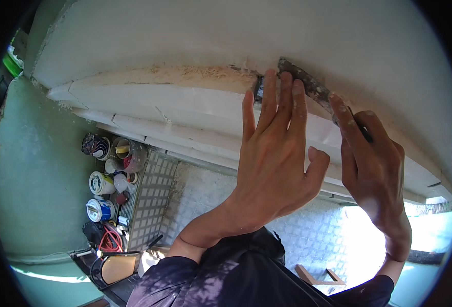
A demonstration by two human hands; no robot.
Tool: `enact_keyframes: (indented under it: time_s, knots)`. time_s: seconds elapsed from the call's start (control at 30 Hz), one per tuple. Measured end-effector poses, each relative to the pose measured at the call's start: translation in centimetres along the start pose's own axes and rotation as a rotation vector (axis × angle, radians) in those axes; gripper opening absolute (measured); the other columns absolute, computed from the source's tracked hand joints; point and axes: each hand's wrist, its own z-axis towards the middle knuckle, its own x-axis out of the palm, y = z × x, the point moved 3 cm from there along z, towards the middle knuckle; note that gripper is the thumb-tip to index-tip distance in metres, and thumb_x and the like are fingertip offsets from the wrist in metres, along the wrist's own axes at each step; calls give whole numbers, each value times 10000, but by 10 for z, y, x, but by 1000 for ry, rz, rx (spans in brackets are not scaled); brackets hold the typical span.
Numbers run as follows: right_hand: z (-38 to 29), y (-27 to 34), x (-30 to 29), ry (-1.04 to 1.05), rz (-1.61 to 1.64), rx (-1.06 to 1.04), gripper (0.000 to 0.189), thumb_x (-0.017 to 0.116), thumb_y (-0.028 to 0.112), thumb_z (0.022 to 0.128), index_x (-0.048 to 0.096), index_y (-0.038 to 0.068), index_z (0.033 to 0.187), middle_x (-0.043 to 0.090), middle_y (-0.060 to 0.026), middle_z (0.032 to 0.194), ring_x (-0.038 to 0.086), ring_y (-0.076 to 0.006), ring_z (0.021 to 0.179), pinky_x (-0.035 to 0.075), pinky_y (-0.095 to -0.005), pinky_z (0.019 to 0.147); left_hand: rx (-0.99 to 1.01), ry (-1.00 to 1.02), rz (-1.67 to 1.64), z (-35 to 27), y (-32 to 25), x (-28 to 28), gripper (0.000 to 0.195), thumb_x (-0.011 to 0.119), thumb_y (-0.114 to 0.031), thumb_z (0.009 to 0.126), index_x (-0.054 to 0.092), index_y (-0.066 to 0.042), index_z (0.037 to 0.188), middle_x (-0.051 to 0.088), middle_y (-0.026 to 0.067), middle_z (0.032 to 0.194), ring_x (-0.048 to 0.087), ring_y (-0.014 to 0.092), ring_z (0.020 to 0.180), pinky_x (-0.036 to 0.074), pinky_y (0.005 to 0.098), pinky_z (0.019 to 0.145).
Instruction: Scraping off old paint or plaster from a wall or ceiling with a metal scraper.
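Observation:
My left hand [274, 169] is spread, its fingertips laid on the edge of a pale, stepped plaster moulding [195, 101] beside a small dark gap [260, 88]. To its right, my right hand [375, 161] grips a putty knife [314, 84] with a dirty, plaster-crusted metal blade and a dark handle. The blade slants up and left, and its wide end lies against the pale surface [226, 30] just above my left fingertips. Rough, tan filler [206, 73] runs along the moulding left of the gap.
At lower left, several tubs [101, 184], a clear bucket [135, 155] and a coiled red hose [110, 240] stand by a green wall [41, 165]. Near them are a lattice panel [149, 192] and a chair [118, 268]. A wooden piece [306, 275] lies on the tiled floor [310, 238].

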Motion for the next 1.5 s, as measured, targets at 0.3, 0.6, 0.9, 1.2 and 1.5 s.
enact_keyframes:
  time_s: [0.3,0.6,0.9,1.2,1.5]
  knots:
    - [2,-17,4,-53,51,-74,456,650,-27,864,656,77,1308,644,-99,827,619,-196,592,541,-327,522,-87,-83,54,-3,-8,13,703,468,-199,871,328,196,1435,368,365,1503,189,471,1501,80,623,1199]
    - [10,-5,12,-79,94,-66,436,620,-35,899,654,79,1318,660,-119,832,639,-204,614,556,-345,547,-135,-130,84,-2,-4,2,677,478,-190,843,408,192,1398,396,364,1483,231,432,1498,88,602,1212]
    - [4,-3,8,-102,59,-38,430,656,-41,854,668,44,1275,649,-115,829,631,-203,584,527,-339,505,-67,-104,20,-1,-1,-2,698,480,-215,824,425,193,1388,404,357,1482,235,432,1496,112,600,1214]
    - [-3,-5,1,-60,128,19,414,606,-46,898,671,68,1291,670,-138,842,664,-225,642,558,-358,559,-63,-107,-3,-3,-1,1,685,485,-196,810,443,176,1384,417,332,1486,236,445,1491,113,613,1208]
    - [5,-7,10,-30,103,6,405,596,-35,925,667,79,1307,682,-153,863,666,-226,668,575,-349,600,-59,-90,44,-9,3,4,669,488,-193,814,460,183,1366,422,338,1477,252,443,1484,128,617,1203]
